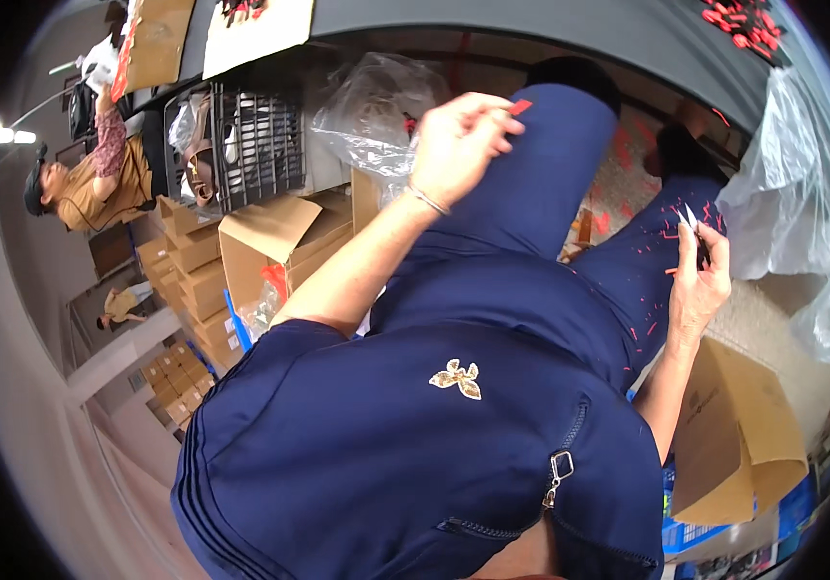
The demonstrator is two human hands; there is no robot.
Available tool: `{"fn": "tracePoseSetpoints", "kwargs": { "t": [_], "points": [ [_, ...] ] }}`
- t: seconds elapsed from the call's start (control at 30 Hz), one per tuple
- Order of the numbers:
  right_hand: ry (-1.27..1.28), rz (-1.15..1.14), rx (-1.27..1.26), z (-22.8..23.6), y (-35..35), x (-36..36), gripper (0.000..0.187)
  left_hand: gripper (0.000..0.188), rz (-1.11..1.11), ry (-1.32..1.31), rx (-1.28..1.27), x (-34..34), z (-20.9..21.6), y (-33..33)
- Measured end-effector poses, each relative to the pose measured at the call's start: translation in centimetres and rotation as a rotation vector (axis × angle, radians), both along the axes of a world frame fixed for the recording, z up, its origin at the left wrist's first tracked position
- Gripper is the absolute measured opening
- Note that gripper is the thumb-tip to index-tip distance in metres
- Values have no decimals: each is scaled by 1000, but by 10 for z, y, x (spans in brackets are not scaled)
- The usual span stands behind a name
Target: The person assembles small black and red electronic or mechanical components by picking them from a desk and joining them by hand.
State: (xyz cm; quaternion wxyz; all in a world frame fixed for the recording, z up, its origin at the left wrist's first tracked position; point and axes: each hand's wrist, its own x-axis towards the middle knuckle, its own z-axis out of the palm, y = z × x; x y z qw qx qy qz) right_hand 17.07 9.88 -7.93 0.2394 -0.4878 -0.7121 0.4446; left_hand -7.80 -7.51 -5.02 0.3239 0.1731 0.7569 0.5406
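Note:
My left hand (463, 140) is over my left thigh, its thumb and fingertips closed on a small flat red piece (521, 106). My right hand (701, 280) rests above my right thigh, closed around a pair of small snips (689, 218) with pointed, silvery blades; the handles are mostly hidden in the fingers. Thin red scraps (651, 329) are scattered over the dark blue trouser leg around that hand. The two hands are well apart.
A dark table (492, 21) runs along the far side, with a pile of red and black pieces (745, 24) at right. Clear plastic sheeting (787, 184) hangs beside my right hand. Cardboard boxes (256, 242) stand on both sides. Another person (96, 184) works at far left.

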Motion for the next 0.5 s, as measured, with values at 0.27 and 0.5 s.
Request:
{"fn": "tracePoseSetpoints", "kwargs": {
  "t": [0.27, 0.5],
  "points": [
    [-170, 91, 134, -10, -2, -14, 20, 30, 315, 605, -486, -114, -115, -145],
    [-253, 107, 272, -18, 0, -14, 24, 28, 359, 349, -670, -99, -122, -154]
  ]
}}
